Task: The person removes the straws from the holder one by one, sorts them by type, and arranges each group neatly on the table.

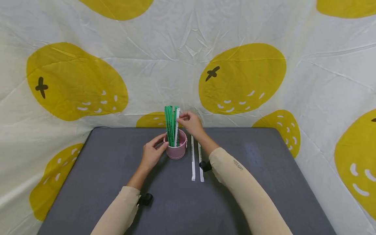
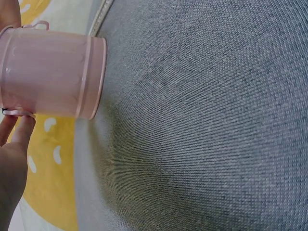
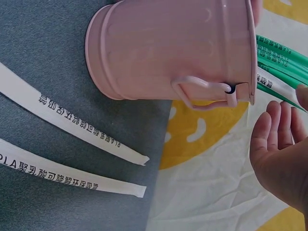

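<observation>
A small pink metal bucket (image 1: 175,153) stands near the table's far edge, a bundle of green-wrapped straws (image 1: 169,122) upright inside. My left hand (image 1: 151,153) holds the bucket at its left side near the rim, its fingers by a handle loop in the left wrist view. At the right side of the bundle is one white paper-wrapped straw (image 1: 177,127), its lower end inside the bucket. My right hand (image 1: 191,124) pinches this straw near the top between thumb and fingers. The fingertips are partly cut off in the right wrist view (image 3: 279,139).
Two more white-wrapped straws lie side by side on the grey table, right of the bucket: the left straw (image 1: 193,160) and the right straw (image 1: 201,163), partly under my right forearm. Behind the table (image 1: 249,150) hangs a white cloth (image 1: 164,81) with yellow fruit shapes.
</observation>
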`<state>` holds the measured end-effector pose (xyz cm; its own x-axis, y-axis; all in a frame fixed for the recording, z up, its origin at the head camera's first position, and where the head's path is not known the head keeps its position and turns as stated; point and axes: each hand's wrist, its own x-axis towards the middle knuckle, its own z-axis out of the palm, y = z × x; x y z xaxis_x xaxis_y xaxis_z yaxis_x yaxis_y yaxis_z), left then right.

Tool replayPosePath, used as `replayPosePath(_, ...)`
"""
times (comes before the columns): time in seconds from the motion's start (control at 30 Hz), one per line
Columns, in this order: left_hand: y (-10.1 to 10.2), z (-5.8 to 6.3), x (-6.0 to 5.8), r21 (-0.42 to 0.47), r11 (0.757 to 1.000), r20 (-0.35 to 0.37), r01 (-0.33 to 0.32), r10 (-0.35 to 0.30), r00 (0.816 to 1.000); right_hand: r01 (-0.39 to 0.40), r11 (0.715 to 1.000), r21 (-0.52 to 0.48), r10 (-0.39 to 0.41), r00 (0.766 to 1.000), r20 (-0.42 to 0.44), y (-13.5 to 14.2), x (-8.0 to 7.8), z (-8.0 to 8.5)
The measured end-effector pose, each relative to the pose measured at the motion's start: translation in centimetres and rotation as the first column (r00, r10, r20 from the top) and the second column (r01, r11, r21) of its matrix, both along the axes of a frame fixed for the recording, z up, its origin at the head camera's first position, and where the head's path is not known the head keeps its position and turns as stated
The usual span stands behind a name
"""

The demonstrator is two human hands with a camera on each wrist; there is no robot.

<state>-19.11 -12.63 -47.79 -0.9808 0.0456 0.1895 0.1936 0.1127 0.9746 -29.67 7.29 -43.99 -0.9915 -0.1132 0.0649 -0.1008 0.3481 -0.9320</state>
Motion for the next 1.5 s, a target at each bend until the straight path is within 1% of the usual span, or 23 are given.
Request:
replayPosePath(0.17,0.0,-0.3,0.2,-0.001,1.000,0.002,-0.002,0.002,1.000,0.007,0.999,0.034,-0.007,1.000,0.007,-0.2,0.0,-0.2)
replayPosePath(0.27,0.1,-0.4,0.2,-0.001,1.000,0.001,-0.001,0.001,1.000,0.014,0.998,0.061,-0.014,1.000,-0.006,-0.3,0.0,-0.3)
replayPosePath(0.5,-0.3,-3.6,-1.1,-0.001,1.000,-0.032,-0.016,0.016,0.999,0.014,0.997,0.075,-0.010,0.998,-0.058,-0.4,0.2,-0.5)
replayPosePath(0.67,-0.1,-3.6,-1.2,0.010,0.999,-0.061,-0.039,0.040,0.997,0.011,0.998,0.058,-0.008,0.998,-0.059,-0.2,0.1,-0.3)
replayPosePath(0.87,0.1,-3.7,-1.4,0.009,0.998,-0.066,-0.064,0.064,0.996,0.008,1.000,0.013,-0.007,0.999,-0.052,0.1,-0.2,0.3)
replayPosePath(1.0,0.1,-3.7,-1.6,0.003,0.998,-0.054,-0.066,0.066,0.996,0.009,1.000,-0.023,-0.010,0.998,-0.067,0.5,-0.4,1.2)
replayPosePath(1.17,0.2,-3.5,-1.7,-0.005,0.998,-0.028,-0.055,0.055,0.998,-0.001,0.997,-0.073,-0.006,0.996,-0.090,1.0,-0.2,2.7)
replayPosePath(1.23,0.3,-3.2,-1.6,-0.010,0.999,-0.017,-0.053,0.053,0.998,-0.004,0.995,-0.097,-0.006,0.995,-0.098,1.3,-0.2,3.3)
replayPosePath(1.43,0.6,-1.0,-0.4,-0.014,0.999,-0.007,-0.039,0.039,0.999,-0.010,0.985,-0.172,-0.014,0.990,-0.140,2.5,-0.6,4.8)
replayPosePath(1.5,0.7,-0.7,-0.2,-0.022,0.999,-0.009,-0.039,0.039,0.999,-0.009,0.980,-0.200,-0.022,0.988,-0.153,3.1,-0.7,5.3)
